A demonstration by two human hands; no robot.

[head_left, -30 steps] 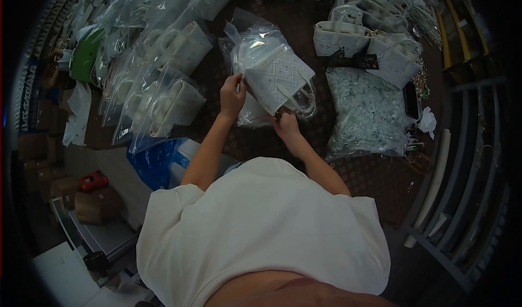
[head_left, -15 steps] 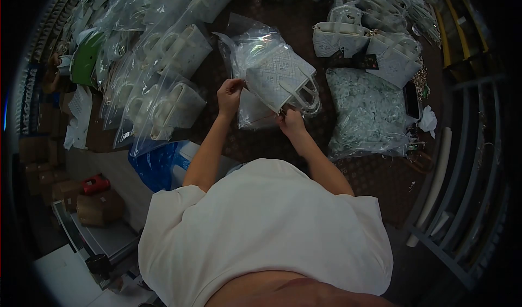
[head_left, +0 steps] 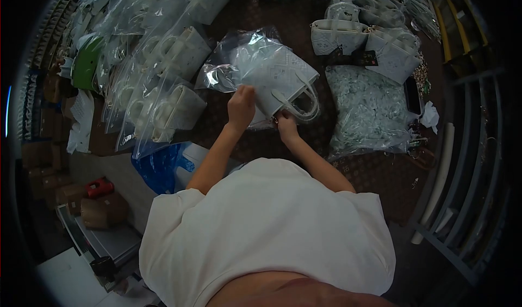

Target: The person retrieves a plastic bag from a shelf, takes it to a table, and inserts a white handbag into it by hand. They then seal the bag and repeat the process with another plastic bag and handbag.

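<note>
A white patterned handbag (head_left: 291, 72) with two handles lies tilted on the dark table, its handles toward the lower right. Clear plastic (head_left: 220, 74) covers its upper left part and spreads out to the left. My left hand (head_left: 241, 107) is closed at the bag's left side, at the edge of the plastic; what its fingers hold is too small to tell. Below the handles, my right hand (head_left: 286, 126) is closed at the bag's opening edge, with a small thing at the fingertips that I cannot make out.
Several plastic-wrapped white handbags (head_left: 179, 108) line the left side. A stuffed clear plastic sack (head_left: 370, 108) lies to the right, with more handbags (head_left: 338, 35) behind it. Dark metal racks (head_left: 467, 198) stand at the far right. A blue plastic bag (head_left: 155, 168) is below the table's left edge.
My left hand has moved right and slightly down, over the bag's lower left side. The clear plastic has spread further left. My right hand has shifted slightly down.
</note>
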